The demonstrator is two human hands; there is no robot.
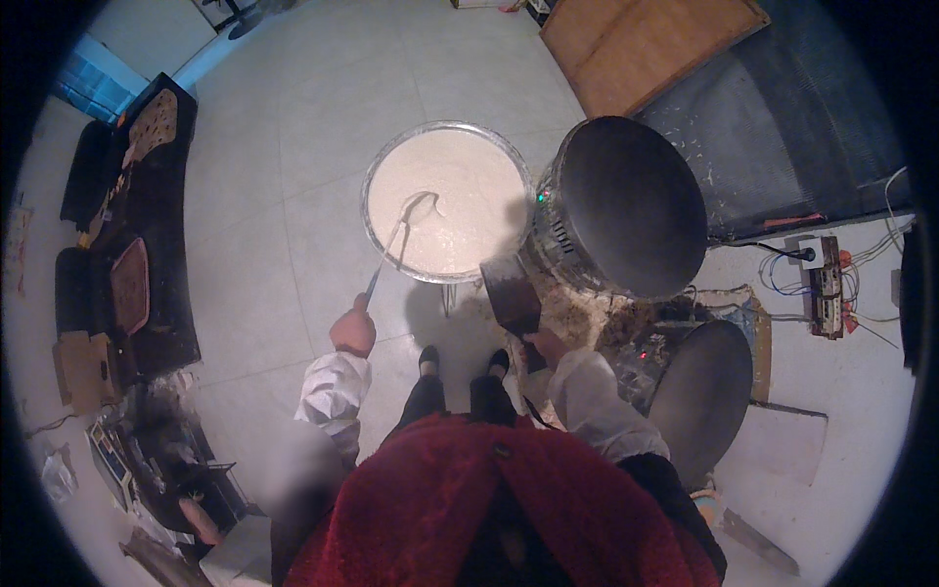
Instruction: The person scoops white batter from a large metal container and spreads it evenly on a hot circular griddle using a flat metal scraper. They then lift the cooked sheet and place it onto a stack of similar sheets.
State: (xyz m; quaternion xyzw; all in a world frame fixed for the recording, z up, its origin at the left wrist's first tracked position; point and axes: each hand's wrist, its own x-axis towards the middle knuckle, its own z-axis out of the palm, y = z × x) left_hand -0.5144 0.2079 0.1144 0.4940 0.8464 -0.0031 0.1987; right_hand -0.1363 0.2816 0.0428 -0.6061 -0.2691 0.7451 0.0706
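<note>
My left hand point(353, 332) grips the long handle of a metal ladle point(420, 210). The ladle's bowl rests in pale, thick batter point(455, 165) that fills a wide round metal basin point(449, 279) in front of me. In my right hand point(548, 346) is a dark, flat, wide-bladed paddle point(511, 295), its blade end close to the basin's near right rim. Just right of the basin stands a round black electric griddle point(637, 209), its plate bare and small lights glowing on its side.
A second round griddle point(703, 396) stands nearer me at right. Spilled residue point(568, 312) covers the floor between the griddles. Cables run to a power strip point(829, 290) at far right. A brown board point(653, 51) lies beyond; a long dark table point(172, 227) stands left.
</note>
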